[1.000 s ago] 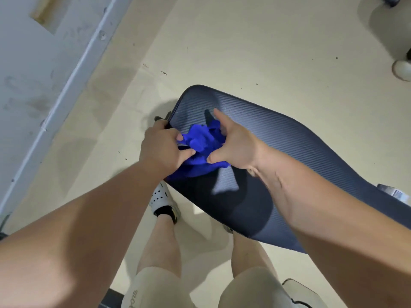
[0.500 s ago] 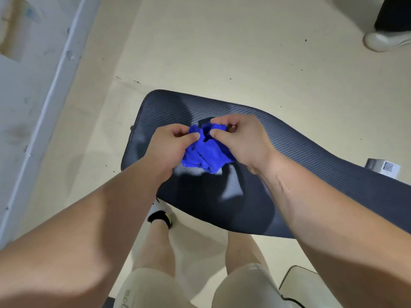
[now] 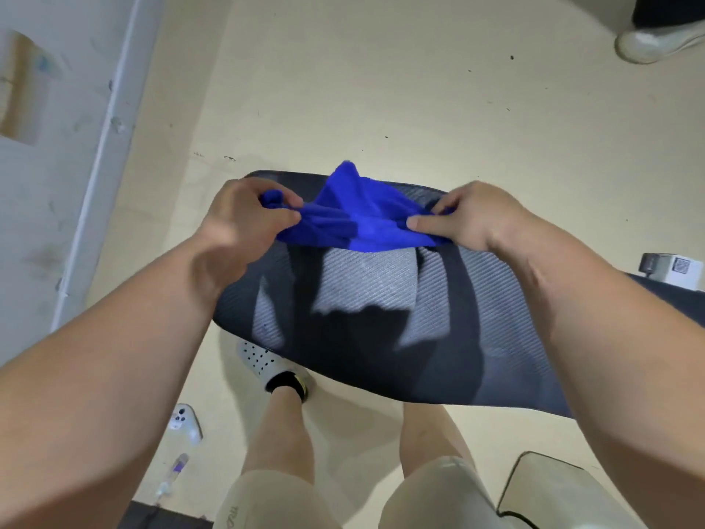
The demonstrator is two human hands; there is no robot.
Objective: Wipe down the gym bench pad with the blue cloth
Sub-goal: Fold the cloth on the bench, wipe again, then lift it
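**Head view.** The left hand (image 3: pixel 244 219) pinches the bunched left end of the cloth (image 3: pixel 354 219) between thumb and curled fingers. The right hand (image 3: pixel 477 215) pinches the right end the same way. The cloth is drawn out between them, with one corner peaking upward, over the far end of the pad (image 3: pixel 366 292). Its shadow on the pad suggests it hangs clear, but contact along the lower edge cannot be ruled out. The pad is dark and ribbed and runs off to the right above the floor (image 3: pixel 381 89).

**Assessment.** The step in hand appears to be opening the cloth; wiping has not begun.

**Recommended.**
- Ease out the bunched ends so the cloth presents a flat face.
- Lay it on the far end under one flat palm.
- Wipe in overlapping passes along the pad's length, edges included.
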